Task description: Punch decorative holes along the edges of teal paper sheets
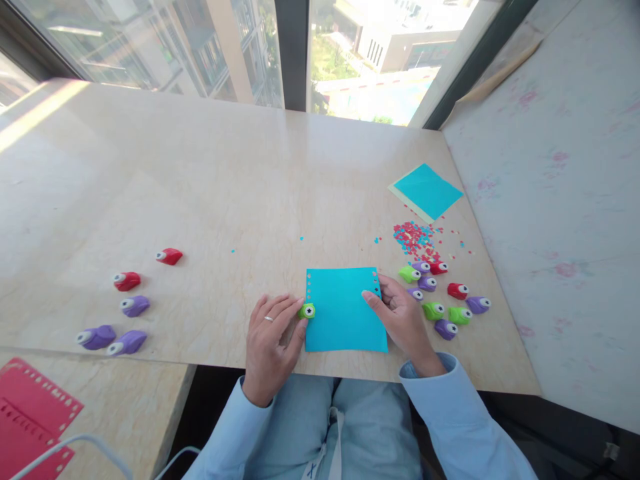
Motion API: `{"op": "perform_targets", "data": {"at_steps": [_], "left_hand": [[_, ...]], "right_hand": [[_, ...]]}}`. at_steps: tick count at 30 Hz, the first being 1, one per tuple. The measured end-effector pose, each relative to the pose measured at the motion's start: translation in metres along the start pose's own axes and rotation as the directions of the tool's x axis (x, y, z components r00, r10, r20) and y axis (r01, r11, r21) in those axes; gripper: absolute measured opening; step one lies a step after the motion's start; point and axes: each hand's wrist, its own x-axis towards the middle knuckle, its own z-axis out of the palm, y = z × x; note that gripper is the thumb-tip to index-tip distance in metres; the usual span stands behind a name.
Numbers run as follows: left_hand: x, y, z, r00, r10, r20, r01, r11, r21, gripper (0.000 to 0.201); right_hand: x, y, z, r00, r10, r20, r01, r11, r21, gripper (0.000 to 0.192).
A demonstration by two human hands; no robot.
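A square sheet of blue paper (pixel 345 317) lies in front of me, with small holes along the upper parts of its left and right edges. My left hand (pixel 275 337) grips a green craft punch (pixel 307 311) set at the paper's left edge, just below the row of holes there. A ring is on one of that hand's fingers. With the thumb on top and the other fingers beneath or behind, my right hand (pixel 400 310) pinches the sheet's right edge. The underside of the punch is hidden.
Several green, purple and red punches (pixel 460 315) stand at the right, others (pixel 127 281) at the left. Red and blue confetti (pixel 413 239) lies below stacked paper (pixel 427 192). Red punched sheets (pixel 40 407) and a white cable (pixel 95 440) are lower left. A wall (pixel 560 200) bounds the right.
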Motion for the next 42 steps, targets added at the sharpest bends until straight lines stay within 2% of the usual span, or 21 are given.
{"op": "perform_targets", "data": {"at_steps": [2, 4, 7, 10, 12, 17, 21, 30, 36, 42], "left_hand": [[0.000, 0.000, 0.000, 1.000, -0.005, -0.005, 0.005, 1.000, -0.002, 0.026], [0.000, 0.000, 0.000, 1.000, -0.007, -0.007, 0.007, 1.000, -0.005, 0.026], [-0.001, -0.001, 0.000, 1.000, -0.018, -0.011, 0.018, 1.000, -0.014, 0.025], [-0.001, -0.001, 0.001, 0.999, -0.030, -0.017, 0.029, 0.999, -0.017, 0.023], [-0.001, -0.001, 0.002, 0.999, -0.027, -0.019, 0.027, 1.000, -0.012, 0.022], [-0.002, -0.003, 0.004, 1.000, -0.004, -0.029, 0.004, 1.000, -0.001, 0.021], [-0.002, -0.005, 0.005, 0.999, 0.012, -0.046, -0.012, 1.000, 0.009, 0.020], [-0.002, -0.004, 0.005, 0.998, 0.043, -0.036, -0.041, 0.998, 0.050, 0.020], [-0.002, -0.002, 0.001, 0.999, 0.031, -0.026, -0.030, 0.999, 0.036, 0.026], [-0.001, 0.001, 0.000, 0.999, -0.015, -0.034, 0.015, 1.000, 0.001, 0.026]], "right_hand": [[-0.002, 0.004, 0.001, 0.998, -0.042, -0.056, 0.045, 0.998, 0.046, 0.047], [-0.006, 0.008, 0.000, 0.989, -0.100, -0.109, 0.103, 0.994, 0.022, 0.051], [-0.016, 0.011, -0.005, 0.964, -0.239, -0.116, 0.219, 0.962, -0.164, 0.051], [-0.028, 0.014, -0.008, 0.903, -0.420, -0.087, 0.345, 0.833, -0.433, 0.045], [-0.036, 0.016, -0.008, 0.875, -0.482, -0.042, 0.387, 0.750, -0.536, 0.039], [-0.050, 0.024, 0.001, 0.854, -0.508, 0.112, 0.465, 0.646, -0.605, 0.033], [-0.055, 0.026, 0.007, 0.842, -0.520, 0.142, 0.474, 0.588, -0.656, 0.033], [-0.059, 0.028, 0.007, 0.829, -0.547, 0.115, 0.479, 0.588, -0.652, 0.032], [-0.061, 0.026, 0.007, 0.827, -0.554, 0.098, 0.475, 0.594, -0.650, 0.037], [-0.062, 0.024, 0.008, 0.839, -0.521, 0.156, 0.476, 0.565, -0.674, 0.039]]}}
